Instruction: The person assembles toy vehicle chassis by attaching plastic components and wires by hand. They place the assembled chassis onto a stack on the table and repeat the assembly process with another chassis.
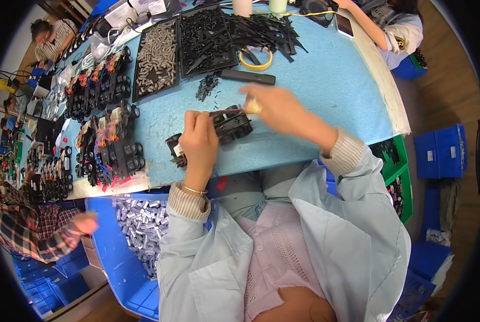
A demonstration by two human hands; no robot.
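Observation:
A black wheeled toy car chassis (232, 127) rests on the blue mat at the table's front, wheels showing on its right part. My left hand (198, 137) lies across its middle, fingers closed on it and hiding that part. Just above the chassis, my right hand (280, 110) grips the pale yellow handle of a screwdriver (254, 107), whose thin shaft points left toward my left fingertips. Whether those fingertips also pinch a small part is hidden. Beyond the chassis lies a small heap of black pieces (206, 87), with a long black bar (247, 77) to its right.
Behind stand trays of metal parts (157, 59) and black parts (205, 40), plus a yellow tape roll (257, 65). Rows of wired chassis (111, 145) fill the left side. A blue bin (103, 214) of silvery motors sits below the edge. Other people work at left and far right.

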